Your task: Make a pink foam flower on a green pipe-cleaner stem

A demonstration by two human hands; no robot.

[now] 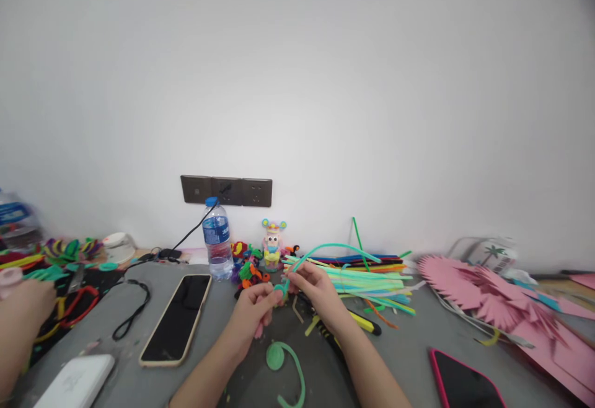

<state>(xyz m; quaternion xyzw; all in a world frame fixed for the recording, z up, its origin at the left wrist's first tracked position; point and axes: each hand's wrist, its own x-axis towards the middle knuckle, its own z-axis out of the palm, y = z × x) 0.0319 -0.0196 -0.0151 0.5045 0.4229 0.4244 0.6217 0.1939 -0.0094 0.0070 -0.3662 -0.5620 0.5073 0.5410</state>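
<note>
Between my two hands is a light green pipe cleaner point(325, 247), its long free end arching up and to the right. My left hand point(255, 309) pinches a small coiled part of it. The fingers of my right hand point(316, 287) are closed on the strand just above the coil. On the table below my hands lies a coiled green pipe cleaner point(275, 356) with a curved tail. Behind my right hand spreads a pile of pipe cleaners point(376, 281) in green, yellow, blue and other colours. Yellow-and-black tools point(365, 321) lie partly under my right forearm.
A phone point(179, 318), a white device point(77, 383) and a water bottle point(217, 240) stand or lie leftward. Near the wall is a small figurine point(272, 247). Pink cut paper point(483, 290) and a pink-cased phone point(465, 380) lie right. Another person's hand point(32, 302) is far left.
</note>
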